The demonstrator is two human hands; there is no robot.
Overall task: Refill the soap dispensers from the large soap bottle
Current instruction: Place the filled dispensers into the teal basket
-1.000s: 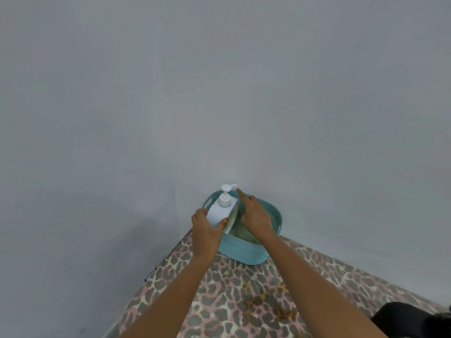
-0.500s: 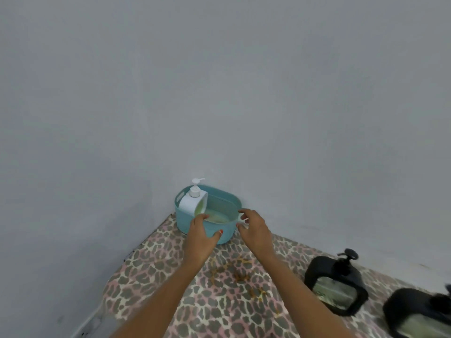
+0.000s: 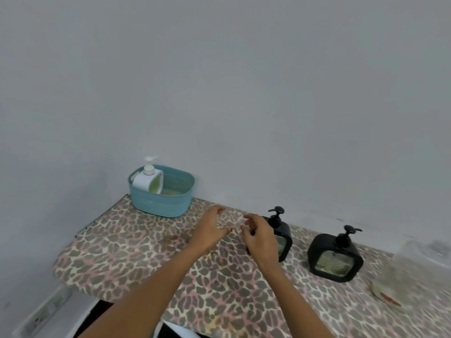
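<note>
A white pump dispenser (image 3: 148, 179) with green soap stands in the left end of a teal basket (image 3: 168, 203) at the table's far left corner. Two black pump dispensers stand along the wall: one (image 3: 280, 234) right behind my right hand, the other (image 3: 335, 256) farther right. My left hand (image 3: 211, 229) hovers over the table with fingers spread and empty. My right hand (image 3: 260, 236) is beside it, fingers loosely curled, holding nothing, just in front of the nearer black dispenser. A blurred clear bottle (image 3: 410, 276) with a red mark lies at the right edge.
The table (image 3: 127, 250) has a leopard-print cover and a rounded left end; a grey wall runs along its back and left. A white object (image 3: 44, 311) sits on the floor below the left end.
Both hands let go of the teal basket and drew back to the right, toward the nearer black dispenser. The view has swung right and down, bringing both black dispensers in.
</note>
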